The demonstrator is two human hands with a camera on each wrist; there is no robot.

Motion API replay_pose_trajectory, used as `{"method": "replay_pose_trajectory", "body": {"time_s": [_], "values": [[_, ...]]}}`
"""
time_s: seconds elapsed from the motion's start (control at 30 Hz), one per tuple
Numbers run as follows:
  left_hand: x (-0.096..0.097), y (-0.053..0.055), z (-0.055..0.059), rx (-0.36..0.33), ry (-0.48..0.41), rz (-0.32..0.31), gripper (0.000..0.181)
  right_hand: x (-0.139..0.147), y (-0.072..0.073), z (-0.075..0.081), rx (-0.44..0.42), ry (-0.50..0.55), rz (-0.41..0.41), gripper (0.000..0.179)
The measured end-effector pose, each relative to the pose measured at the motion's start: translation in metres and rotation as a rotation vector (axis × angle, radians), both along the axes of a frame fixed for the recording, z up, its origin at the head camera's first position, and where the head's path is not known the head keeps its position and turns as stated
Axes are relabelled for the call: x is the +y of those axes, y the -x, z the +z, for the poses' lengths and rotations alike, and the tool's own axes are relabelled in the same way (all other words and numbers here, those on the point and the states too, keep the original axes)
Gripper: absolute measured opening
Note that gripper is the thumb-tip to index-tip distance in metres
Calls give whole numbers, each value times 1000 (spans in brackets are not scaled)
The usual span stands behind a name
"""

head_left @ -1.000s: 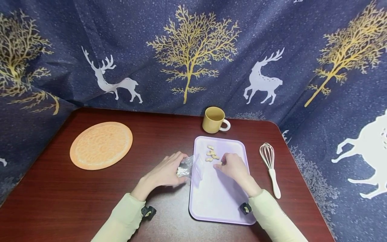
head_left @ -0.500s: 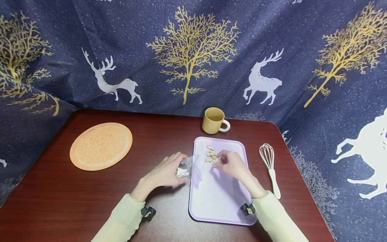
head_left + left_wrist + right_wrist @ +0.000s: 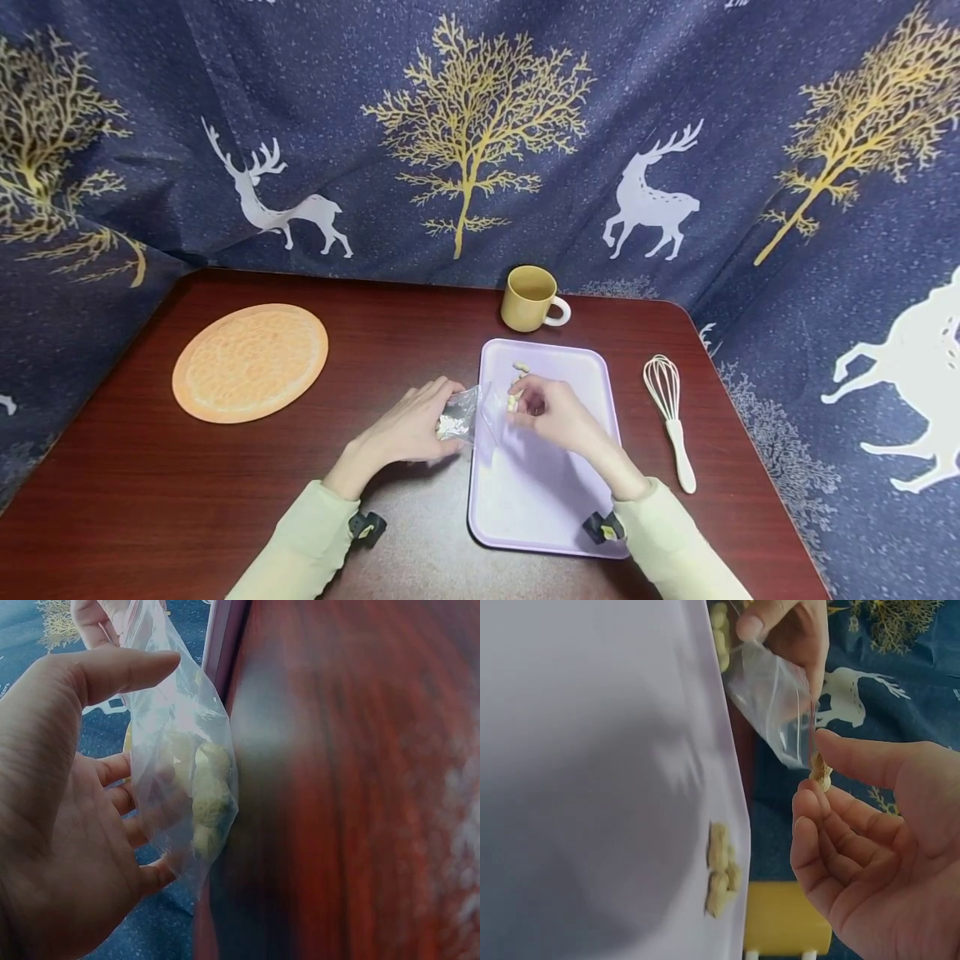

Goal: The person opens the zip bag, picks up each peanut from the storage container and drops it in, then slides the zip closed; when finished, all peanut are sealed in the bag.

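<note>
My left hand (image 3: 408, 427) holds a clear zip bag (image 3: 459, 414) at the left edge of the lilac tray (image 3: 543, 517). In the left wrist view, the thumb lies over the bag, its fingers are behind it, and peanuts (image 3: 212, 799) show through the plastic at the bottom. Over the tray, my right hand (image 3: 558, 415) pinches a single peanut (image 3: 821, 774) between thumb and fingertips, right at the bag's mouth. Several more peanuts (image 3: 718, 870) lie on the tray; in the head view my right hand hides most of them.
Behind the tray stands a yellow mug (image 3: 527, 302) with a white handle. A whisk (image 3: 675, 425) lies to the right of the tray. On the far left of the dark red table (image 3: 187, 500) is a round orange mat (image 3: 251, 362). A patterned blue cloth (image 3: 300, 100) hangs behind.
My right hand picked up a peanut from the tray's group and moved left to the bag's mouth. My left hand and the bag stay in place.
</note>
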State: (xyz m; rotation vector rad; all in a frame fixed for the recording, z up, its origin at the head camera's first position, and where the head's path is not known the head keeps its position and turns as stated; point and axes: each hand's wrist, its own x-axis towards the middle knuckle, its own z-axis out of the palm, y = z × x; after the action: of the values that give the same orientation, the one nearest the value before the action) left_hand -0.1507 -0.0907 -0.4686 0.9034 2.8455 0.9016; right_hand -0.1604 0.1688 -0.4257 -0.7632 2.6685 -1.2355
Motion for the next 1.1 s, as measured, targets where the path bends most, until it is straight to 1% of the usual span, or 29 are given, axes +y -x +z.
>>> {"method": "replay_pose_trajectory", "body": {"time_s": [0.1,0.33,0.53,0.73,0.9,1.0,1.1], "values": [[0,0,0,6,0,-3,68,-5,-2,-3,-15,17,15,25],[0,-1,2,16,-7,-3,66,-15,-6,-5,-76,48,20,27],[-1,-1,0,11,-11,2,65,-18,-8,-6,-78,60,21,30],[-1,0,-1,6,-2,9,66,-14,-7,-8,-79,84,7,27],[-1,1,-2,-2,8,10,66,-3,0,-8,-81,87,-6,26],[-1,1,-2,4,8,5,65,8,8,-8,-66,88,-18,25],[-1,1,-2,7,7,1,65,20,20,-6,-53,85,-41,25]]}}
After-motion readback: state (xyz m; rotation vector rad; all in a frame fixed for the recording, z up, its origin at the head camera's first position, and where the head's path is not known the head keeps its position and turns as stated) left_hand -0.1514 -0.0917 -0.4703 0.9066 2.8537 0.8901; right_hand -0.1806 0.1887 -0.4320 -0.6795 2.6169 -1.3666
